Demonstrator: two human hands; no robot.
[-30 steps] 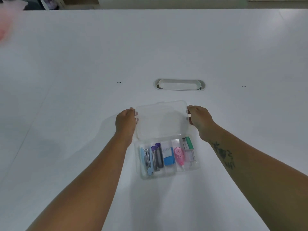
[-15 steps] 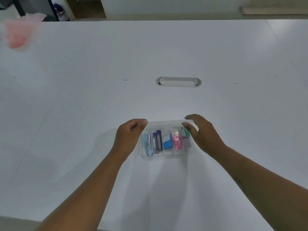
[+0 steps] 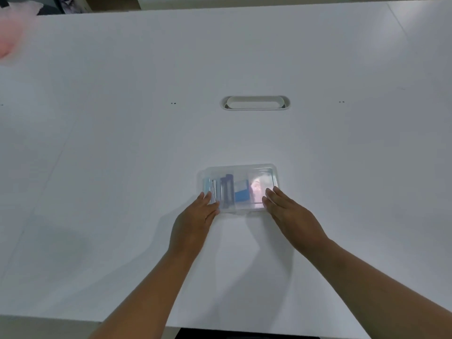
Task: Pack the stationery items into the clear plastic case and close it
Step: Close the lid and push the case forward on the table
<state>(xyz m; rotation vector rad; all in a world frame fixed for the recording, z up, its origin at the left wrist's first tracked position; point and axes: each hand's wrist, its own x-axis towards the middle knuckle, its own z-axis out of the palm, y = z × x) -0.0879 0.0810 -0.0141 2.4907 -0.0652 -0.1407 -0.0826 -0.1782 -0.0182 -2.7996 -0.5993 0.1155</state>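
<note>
The clear plastic case [image 3: 238, 170] lies flat on the white table [image 3: 122, 167] with its lid down over the tray. Through the lid I see a light blue item at the left, dark purple tubes [image 3: 226, 189], a blue eraser [image 3: 241, 193] and a pink item [image 3: 255, 190], all blurred by glare. My left hand [image 3: 195, 216] rests flat with its fingertips on the lid's near left corner. My right hand [image 3: 286, 209] lies flat with its fingers on the near right corner. Neither hand grips anything.
An oval cable port [image 3: 255, 103] is set into the table beyond the case. A blurred pink object [image 3: 12, 33] sits at the far left corner. The table's near edge [image 3: 146, 326] runs just below my forearms.
The lid, held upright a second ago, has been folded down over the tray. Both hands moved from the lid's sides to lie flat on its near corners.
</note>
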